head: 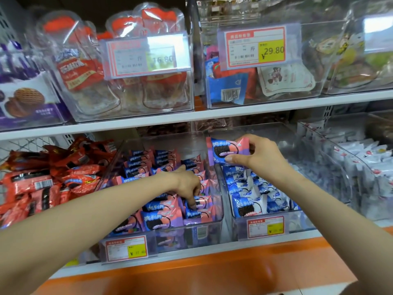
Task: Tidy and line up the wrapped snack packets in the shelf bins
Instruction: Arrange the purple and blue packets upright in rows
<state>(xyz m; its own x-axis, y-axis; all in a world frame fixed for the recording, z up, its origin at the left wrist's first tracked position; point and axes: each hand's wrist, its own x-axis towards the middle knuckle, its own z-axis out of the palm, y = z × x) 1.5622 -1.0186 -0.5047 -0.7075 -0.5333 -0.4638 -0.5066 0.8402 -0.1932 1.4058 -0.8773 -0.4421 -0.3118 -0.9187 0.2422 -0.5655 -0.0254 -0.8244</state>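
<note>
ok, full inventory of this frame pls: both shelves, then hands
pink-and-blue packets: many, pink/purple/blue, lower shelf centre bin
held packet: one, same colours, raised above the bins
blue-and-white packets: many, next bin to the right
red packets: loose pile, red, lower shelf left
white packets: many, white, far right
purple boxes: a few, upper shelf left
red-and-clear bags: several, upper shelf centre
price tags: several, red-bordered, bin fronts
left hand: fingers down among pink-and-blue packets, grip unclear
right hand: pinches held packet

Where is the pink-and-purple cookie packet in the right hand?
Head view, right of centre: the right hand holds the cookie packet aloft over the back left corner of the blue-and-white packets' bin.
</note>
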